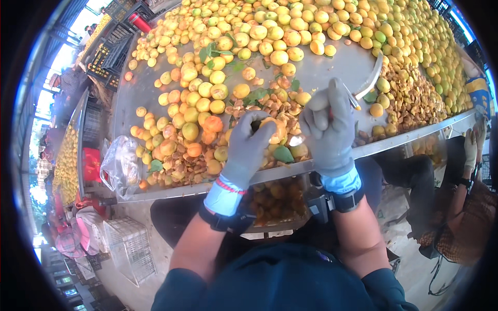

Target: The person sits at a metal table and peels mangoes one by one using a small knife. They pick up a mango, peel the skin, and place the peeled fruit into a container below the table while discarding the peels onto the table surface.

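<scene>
While the grey-gloved left hand [244, 147] pinches a rounded orange fruit piece [279, 131] over the silver metal table [140, 93], near side, the grey-gloved right hand [332, 135] curls over that side too, its hold unclear.

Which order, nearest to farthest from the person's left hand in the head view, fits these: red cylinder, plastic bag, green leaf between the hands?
1. Green leaf: right of the left hand.
2. Clear plastic bag: at the near left corner of the table.
3. Red cylinder: at the far left corner.
</scene>
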Demonstrator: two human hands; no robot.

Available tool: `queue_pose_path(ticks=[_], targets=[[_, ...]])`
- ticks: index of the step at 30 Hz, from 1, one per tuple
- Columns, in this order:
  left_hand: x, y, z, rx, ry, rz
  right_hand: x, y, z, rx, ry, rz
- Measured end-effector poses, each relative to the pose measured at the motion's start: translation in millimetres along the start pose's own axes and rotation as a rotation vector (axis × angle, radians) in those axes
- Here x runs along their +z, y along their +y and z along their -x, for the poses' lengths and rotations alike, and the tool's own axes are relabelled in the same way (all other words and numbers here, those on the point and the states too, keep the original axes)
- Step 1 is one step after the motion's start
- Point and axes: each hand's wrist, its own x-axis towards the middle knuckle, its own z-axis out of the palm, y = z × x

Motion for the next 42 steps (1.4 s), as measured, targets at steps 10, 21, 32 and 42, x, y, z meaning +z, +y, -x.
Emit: queue_pose_path(ticks=[10,21,32,42], targets=[[19.1,23.6,67.5,0.196,0.177,-0.137,48.7,-7.9,35.7,-0.158,-0.102,0.158],[-8.2,48.4,76.5,0.432,0.238,-0.201,63.1,-13.4,64.2,-0.480,-0.143,0.559],[-26.5,52.0,58.5,0.738,0.159,-0.477,60.6,-10.5,53.8,-0.031,-0.268,0.111],[-0.4,13.4,10.8,0.339,0.335,-0.118,49.4,31.3,-11.9,0.308,0.151,-0.310]])
